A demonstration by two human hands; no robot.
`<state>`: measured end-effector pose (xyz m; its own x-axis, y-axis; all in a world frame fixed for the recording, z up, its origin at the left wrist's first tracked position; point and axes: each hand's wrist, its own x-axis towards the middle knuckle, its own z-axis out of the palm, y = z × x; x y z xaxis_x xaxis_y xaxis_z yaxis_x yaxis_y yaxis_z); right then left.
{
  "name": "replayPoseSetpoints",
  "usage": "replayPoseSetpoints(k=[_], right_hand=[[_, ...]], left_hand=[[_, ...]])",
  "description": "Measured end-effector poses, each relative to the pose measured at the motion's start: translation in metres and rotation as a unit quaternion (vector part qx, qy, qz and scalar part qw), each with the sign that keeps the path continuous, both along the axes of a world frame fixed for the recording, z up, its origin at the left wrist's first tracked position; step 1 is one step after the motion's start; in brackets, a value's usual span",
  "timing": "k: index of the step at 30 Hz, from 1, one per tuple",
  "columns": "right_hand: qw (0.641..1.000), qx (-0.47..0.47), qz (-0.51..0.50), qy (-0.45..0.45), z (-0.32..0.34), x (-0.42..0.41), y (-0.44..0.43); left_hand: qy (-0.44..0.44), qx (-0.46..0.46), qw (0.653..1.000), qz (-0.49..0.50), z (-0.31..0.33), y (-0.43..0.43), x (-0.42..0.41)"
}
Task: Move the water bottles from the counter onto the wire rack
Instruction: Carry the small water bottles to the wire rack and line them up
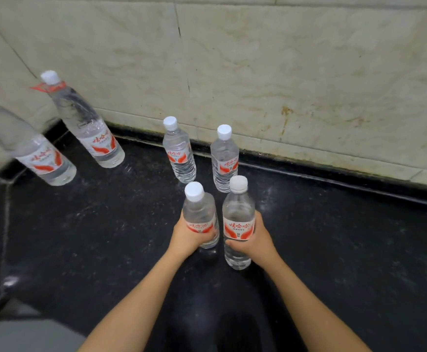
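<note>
L hand (pixel 187 237) & R hand (pixel 256 240) each clasp upright bottle, caps up.

clear plastic bottles (pixel 179 151), glossy black counter (pixel 105 237)

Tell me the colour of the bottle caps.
White caps, clearest in the head view.

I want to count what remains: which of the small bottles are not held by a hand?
The two small bottles near the wall stand free on the black counter; the nearer two are gripped by the left hand and right hand.
</note>
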<state>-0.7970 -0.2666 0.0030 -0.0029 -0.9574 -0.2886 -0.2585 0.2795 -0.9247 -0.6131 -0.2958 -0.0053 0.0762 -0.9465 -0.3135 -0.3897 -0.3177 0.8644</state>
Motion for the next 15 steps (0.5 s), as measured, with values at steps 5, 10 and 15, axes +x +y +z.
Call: replayPoseSetpoints(k=[5, 10, 15], right_hand=[[1.000, 0.002, -0.006, 0.018, 0.004, 0.004, 0.019], [0.999, -0.010, -0.037, 0.039, 0.009, 0.011, 0.063], [0.995, -0.012, -0.050, 0.088, 0.021, 0.021, 0.117]], left_hand=[[0.023, 0.005, 1.000, 0.008, 0.007, 0.044, 0.014], [0.045, 0.008, 0.999, 0.017, 0.012, 0.083, 0.027], [0.093, 0.005, 0.995, -0.017, 0.022, 0.129, 0.038]])
